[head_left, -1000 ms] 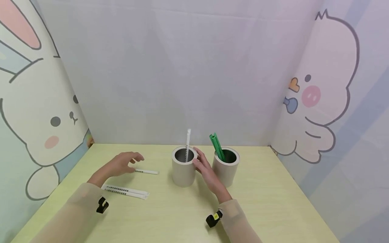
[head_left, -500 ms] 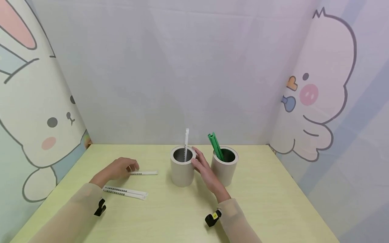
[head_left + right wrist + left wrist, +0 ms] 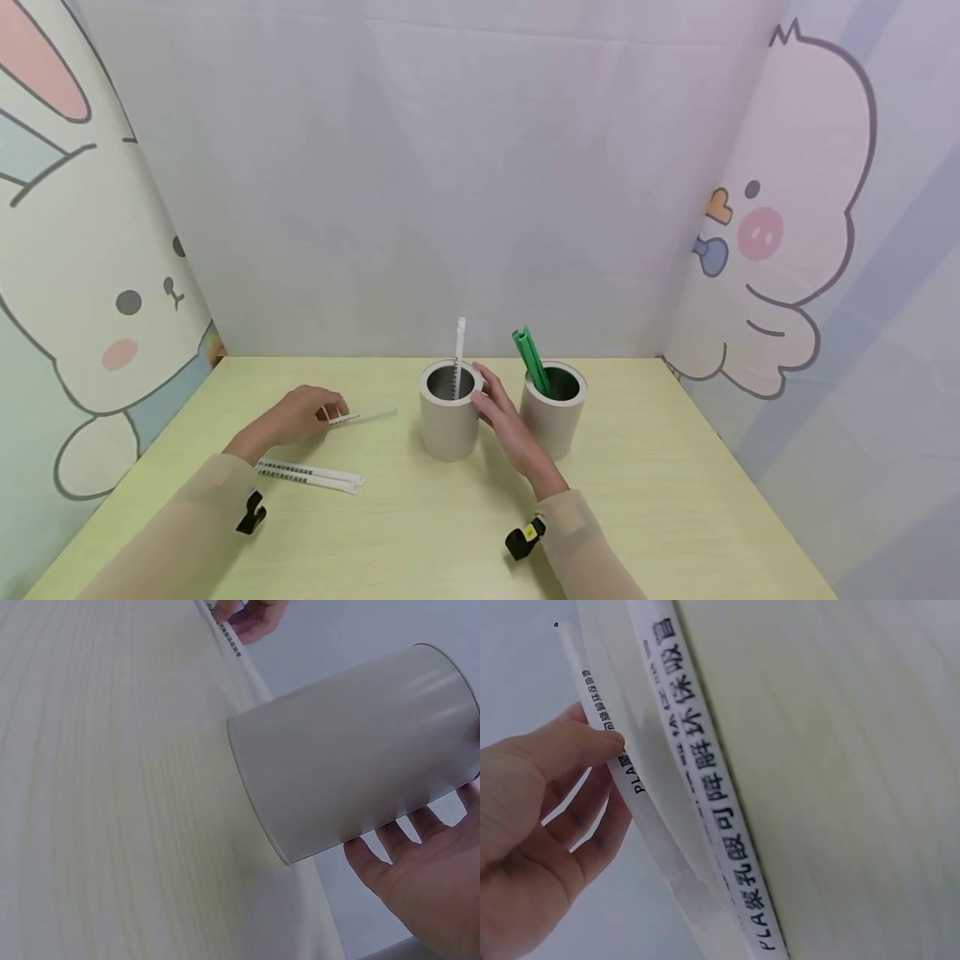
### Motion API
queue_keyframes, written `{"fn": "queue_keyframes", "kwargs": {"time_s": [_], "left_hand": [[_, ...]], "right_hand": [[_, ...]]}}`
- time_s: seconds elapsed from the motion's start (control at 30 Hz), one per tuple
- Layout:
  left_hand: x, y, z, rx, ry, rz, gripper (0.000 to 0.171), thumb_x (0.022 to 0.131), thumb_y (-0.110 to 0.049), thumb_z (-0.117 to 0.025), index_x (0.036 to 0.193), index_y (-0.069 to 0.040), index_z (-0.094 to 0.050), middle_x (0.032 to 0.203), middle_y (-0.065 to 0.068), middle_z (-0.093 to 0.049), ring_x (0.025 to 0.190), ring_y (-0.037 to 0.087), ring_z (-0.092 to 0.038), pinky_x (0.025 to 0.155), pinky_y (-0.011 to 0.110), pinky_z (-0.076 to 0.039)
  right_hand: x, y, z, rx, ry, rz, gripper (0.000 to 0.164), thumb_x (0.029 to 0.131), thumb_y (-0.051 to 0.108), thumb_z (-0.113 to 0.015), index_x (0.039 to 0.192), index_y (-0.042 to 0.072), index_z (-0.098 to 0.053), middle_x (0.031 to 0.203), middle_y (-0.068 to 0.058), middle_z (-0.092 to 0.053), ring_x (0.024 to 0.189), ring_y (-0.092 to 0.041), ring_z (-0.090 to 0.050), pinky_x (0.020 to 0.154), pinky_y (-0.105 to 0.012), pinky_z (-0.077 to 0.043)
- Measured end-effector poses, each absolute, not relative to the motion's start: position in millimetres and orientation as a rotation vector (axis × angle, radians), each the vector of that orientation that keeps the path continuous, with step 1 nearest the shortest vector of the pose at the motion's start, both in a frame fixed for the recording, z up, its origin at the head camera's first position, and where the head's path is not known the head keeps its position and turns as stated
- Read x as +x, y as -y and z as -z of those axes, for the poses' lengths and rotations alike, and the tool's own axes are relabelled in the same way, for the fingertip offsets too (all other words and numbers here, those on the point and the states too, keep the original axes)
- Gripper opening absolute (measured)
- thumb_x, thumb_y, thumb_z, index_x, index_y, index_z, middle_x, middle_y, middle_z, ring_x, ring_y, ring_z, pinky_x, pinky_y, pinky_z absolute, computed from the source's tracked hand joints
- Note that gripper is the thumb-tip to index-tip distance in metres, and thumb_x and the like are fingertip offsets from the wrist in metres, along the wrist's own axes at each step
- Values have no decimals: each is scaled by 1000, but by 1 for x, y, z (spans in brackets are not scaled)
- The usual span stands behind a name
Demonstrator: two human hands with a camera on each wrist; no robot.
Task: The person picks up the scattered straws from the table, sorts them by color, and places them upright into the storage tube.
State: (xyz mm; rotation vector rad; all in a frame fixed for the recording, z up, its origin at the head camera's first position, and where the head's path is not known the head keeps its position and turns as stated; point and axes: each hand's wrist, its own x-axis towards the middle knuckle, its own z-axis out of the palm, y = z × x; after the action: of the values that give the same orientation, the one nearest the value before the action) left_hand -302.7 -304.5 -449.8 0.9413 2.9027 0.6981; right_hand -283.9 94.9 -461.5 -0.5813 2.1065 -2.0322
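Observation:
My left hand [image 3: 303, 415] pinches a wrapped drinking straw [image 3: 371, 415] near one end between thumb and fingers. In the left wrist view that straw [image 3: 656, 825] shows dark printed lettering; its far end tilts up off the table. My right hand [image 3: 513, 425] holds the right side of a light grey cup [image 3: 450, 429], thumb near the rim and fingers along the wall. Inside this cup stands another wrapped straw [image 3: 460, 342]. The right wrist view shows the cup's wall [image 3: 352, 750] with fingertips against it.
Two more wrapped straws [image 3: 315, 477] lie side by side on the pale wooden table [image 3: 420, 533], close to my left wrist. A second grey cup [image 3: 551, 429] with several green sticks [image 3: 531, 358] stands just right of my right hand. Cloth walls [image 3: 450, 183] surround the table.
My left hand came down onto the single straw, took hold of it and raised its far end. My right hand and both cups stay in place.

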Motion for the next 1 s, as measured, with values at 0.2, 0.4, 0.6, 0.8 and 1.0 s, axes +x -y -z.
{"fn": "queue_keyframes", "kwargs": {"time_s": [0.2,0.4,0.6,0.8,1.0], "left_hand": [[-306,295,442,929,-3030,-778,34,89,11,-75,119,-6,-74,99,3,-74,88,17,-69,76,34,-60],[-307,280,432,817,-3092,-968,37,91,10,-73,126,-3,-71,106,8,-74,91,20,-71,76,34,-62],[-303,262,416,633,-3107,-1265,41,94,6,-72,134,-5,-68,115,13,-75,99,27,-74,79,35,-64],[-299,240,399,509,-3048,-1576,41,98,2,-71,138,-5,-65,123,16,-74,105,29,-73,81,23,-63],[-297,210,389,502,-2939,-1834,41,98,3,-71,138,-2,-65,124,19,-72,113,33,-70,85,16,-59]], "right_hand": [[-284,-94,461,-587,-2110,2039,57,115,38,-45,168,31,-27,172,-6,-30,160,-31,-25,129,-59,-24],[-284,-94,461,-581,-2112,2037,55,115,35,-43,168,31,-26,172,-7,-30,160,-31,-24,129,-59,-24],[-284,-94,461,-582,-2117,2029,54,116,33,-42,168,32,-26,170,-8,-32,159,-31,-26,129,-59,-24],[-284,-94,461,-589,-2122,2029,54,117,30,-39,168,31,-25,172,-7,-29,161,-32,-22,129,-60,-24],[-285,-94,463,-587,-2118,2025,56,116,36,-42,168,30,-25,171,-9,-30,160,-31,-25,129,-60,-24]]}}
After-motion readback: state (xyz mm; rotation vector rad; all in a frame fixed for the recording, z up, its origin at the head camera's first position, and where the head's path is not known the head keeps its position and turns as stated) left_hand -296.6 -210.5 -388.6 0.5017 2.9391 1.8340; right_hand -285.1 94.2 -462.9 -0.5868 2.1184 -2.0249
